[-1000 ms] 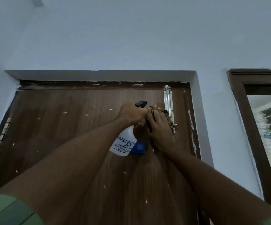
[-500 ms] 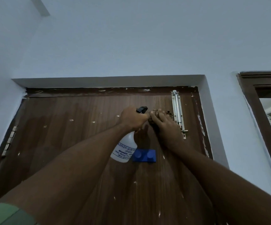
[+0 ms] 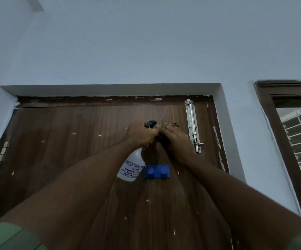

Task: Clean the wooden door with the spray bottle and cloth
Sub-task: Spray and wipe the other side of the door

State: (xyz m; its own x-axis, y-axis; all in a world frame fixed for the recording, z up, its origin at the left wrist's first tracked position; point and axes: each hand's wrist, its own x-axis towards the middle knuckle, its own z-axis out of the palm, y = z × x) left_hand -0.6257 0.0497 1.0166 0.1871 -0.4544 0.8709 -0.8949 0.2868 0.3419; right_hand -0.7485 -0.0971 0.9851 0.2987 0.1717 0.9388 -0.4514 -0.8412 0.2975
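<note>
Door point(image 3: 74, 159) lower in view; spray bottle point(image 3: 131, 166) below left hand point(image 3: 140, 135) grip.

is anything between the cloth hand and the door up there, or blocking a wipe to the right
Nothing visible sits between them: the right hand holds the cloth against the wooden door. Just to its right the metal slide bolt is mounted on the door and would interrupt a wipe that way.

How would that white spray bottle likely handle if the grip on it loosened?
The spray bottle hangs below the left hand, gripped at its neck, so it would probably drop. Its smooth plastic looks slippery if wet. It seems light, held one-handed overhead.
</note>
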